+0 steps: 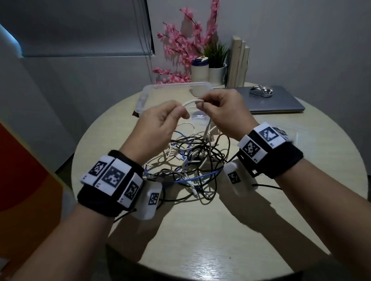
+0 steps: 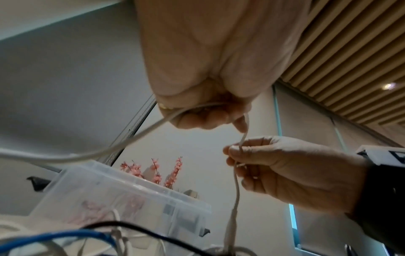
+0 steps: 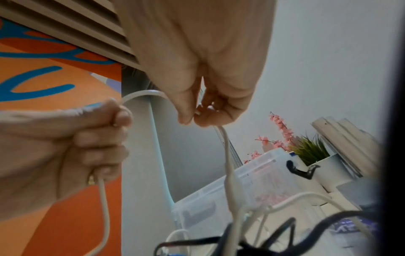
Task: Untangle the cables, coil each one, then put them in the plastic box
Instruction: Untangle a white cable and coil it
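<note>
— What has each grip got hold of?
— The left hand (image 1: 158,122) has its fingers curled round a white cable (image 1: 191,102). The right hand (image 1: 223,109) pinches the same cable between thumb and fingertips (image 3: 186,119). A short arch of it runs between them, raised above the counter (image 1: 204,234).
— And below the hands?
— From the right pinch the cable drops straight into the tangle of cables (image 1: 189,167), white, black and blue, lying mid-counter. A second strand hangs out of the left fist.
— The box?
— The clear plastic box (image 1: 145,97) stands open just behind the hands. I cannot tell whether it holds anything.
— Farther out?
— A closed laptop (image 1: 284,103) with a mouse (image 1: 260,91) on it to the right; pink flowers (image 1: 189,43), a potted plant (image 1: 216,55) and books (image 1: 238,62) by the wall.
</note>
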